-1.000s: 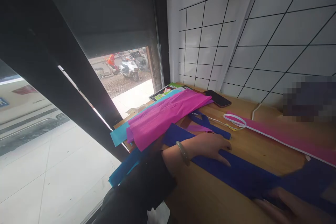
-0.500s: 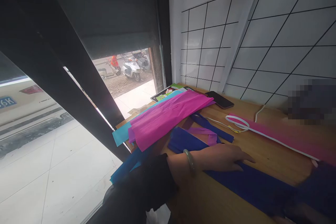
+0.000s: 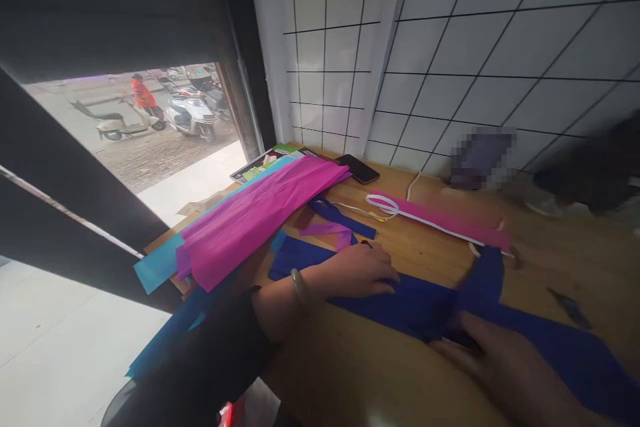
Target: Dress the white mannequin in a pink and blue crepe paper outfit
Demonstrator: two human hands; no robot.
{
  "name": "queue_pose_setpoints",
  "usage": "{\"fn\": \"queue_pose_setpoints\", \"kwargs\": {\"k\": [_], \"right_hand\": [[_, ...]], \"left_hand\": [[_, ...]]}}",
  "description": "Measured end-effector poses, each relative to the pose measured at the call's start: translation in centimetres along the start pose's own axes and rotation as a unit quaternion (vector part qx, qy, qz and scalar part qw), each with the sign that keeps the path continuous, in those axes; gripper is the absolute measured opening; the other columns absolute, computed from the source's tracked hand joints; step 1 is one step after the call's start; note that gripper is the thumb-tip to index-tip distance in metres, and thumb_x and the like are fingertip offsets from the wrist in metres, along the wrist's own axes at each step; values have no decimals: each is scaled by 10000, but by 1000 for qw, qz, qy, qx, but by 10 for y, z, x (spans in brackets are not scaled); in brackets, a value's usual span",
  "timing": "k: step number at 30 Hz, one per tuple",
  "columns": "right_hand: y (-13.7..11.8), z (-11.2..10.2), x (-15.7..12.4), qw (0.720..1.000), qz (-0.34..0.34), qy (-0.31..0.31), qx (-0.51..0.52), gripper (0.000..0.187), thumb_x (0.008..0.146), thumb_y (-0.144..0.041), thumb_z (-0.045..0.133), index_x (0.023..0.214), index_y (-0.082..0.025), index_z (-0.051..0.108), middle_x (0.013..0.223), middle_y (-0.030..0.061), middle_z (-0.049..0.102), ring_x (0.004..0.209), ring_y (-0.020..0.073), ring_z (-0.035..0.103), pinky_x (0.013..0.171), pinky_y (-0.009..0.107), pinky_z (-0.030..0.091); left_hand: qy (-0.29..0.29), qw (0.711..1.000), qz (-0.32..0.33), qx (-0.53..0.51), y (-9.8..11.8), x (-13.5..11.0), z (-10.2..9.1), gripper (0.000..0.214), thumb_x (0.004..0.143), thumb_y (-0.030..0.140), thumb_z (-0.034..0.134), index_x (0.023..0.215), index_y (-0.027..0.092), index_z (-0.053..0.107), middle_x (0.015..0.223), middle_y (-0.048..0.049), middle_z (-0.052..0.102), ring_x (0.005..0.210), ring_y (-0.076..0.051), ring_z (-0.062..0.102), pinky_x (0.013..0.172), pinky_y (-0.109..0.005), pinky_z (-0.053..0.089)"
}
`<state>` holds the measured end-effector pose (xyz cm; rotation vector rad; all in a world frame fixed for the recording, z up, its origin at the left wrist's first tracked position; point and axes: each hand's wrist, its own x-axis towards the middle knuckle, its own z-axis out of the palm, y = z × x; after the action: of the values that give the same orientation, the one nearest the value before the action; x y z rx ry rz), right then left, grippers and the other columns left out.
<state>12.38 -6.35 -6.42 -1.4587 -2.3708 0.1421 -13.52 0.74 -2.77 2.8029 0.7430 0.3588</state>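
My left hand (image 3: 363,270) lies palm down on a long dark blue strip (image 3: 410,303), its fingers loosely spread and pressing on it. A bracelet circles that wrist. At the lower right, my right hand (image 3: 510,363) is blurred and curls round a dark-handled tool (image 3: 465,339), apparently scissors, at the strip's near edge. Much of the tool is hidden by the fingers. Close beyond it, a blue flap (image 3: 487,273) rises from the strip. More of the blue material runs under and past my right hand to the right.
Magenta sheets (image 3: 270,213) lie over light blue ones (image 3: 157,263) at the left. Behind are a black phone (image 3: 359,169), a white cord (image 3: 383,203), and a pink piece (image 3: 445,217). A small dark object (image 3: 570,307) rests at the right. Tiled wall (image 3: 330,47) bounds the back.
The view has swung right. My right hand and the tool have come into clear sight on the blue strip. My left hand stays laid on the strip.
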Motion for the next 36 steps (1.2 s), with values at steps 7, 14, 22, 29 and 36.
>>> {"fn": "queue_pose_setpoints", "kwargs": {"k": [7, 14, 22, 29, 36], "right_hand": [[-10, -11, 4, 998, -7, -64, -10, 218, 821, -454, 560, 785, -239, 569, 755, -17, 686, 667, 160, 656, 577, 253, 470], [-13, -8, 7, 998, -37, -43, -1, 214, 812, -438, 585, 774, -228, 569, 747, -17, 686, 652, 141, 653, 568, 231, 467], [-11, -7, 7, 999, -43, -30, 1, 228, 824, -446, 560, 750, -230, 573, 706, -24, 682, 612, 141, 649, 546, 233, 461], [-12, -5, 6, 999, -28, -36, -2, 218, 822, -448, 561, 778, -235, 581, 753, -15, 693, 653, 153, 658, 575, 244, 472], [-18, -4, 10, 999, -24, -42, 1, 218, 822, -447, 557, 772, -236, 573, 732, -13, 682, 622, 150, 645, 550, 240, 462]], "left_hand": [[-28, 998, 2, -65, -4, 0, 6, 287, 871, 392, 498, 1021, 207, 658, 905, -53, 613, 919, -158, 545, 819, -235, 380], [-31, 996, 0, -82, -5, 1, 5, 282, 862, 384, 517, 1021, 206, 667, 915, -55, 629, 938, -164, 544, 849, -245, 375], [-29, 993, -6, -112, -6, 1, 5, 255, 843, 368, 553, 1004, 210, 674, 889, -50, 626, 909, -153, 549, 825, -234, 389], [-24, 992, -7, -122, -8, 1, 7, 259, 831, 365, 573, 1007, 205, 676, 900, -51, 632, 898, -151, 555, 823, -233, 394], [-23, 993, -5, -116, -8, 1, 7, 240, 827, 351, 582, 999, 212, 678, 901, -43, 632, 902, -150, 553, 827, -235, 393]]}}
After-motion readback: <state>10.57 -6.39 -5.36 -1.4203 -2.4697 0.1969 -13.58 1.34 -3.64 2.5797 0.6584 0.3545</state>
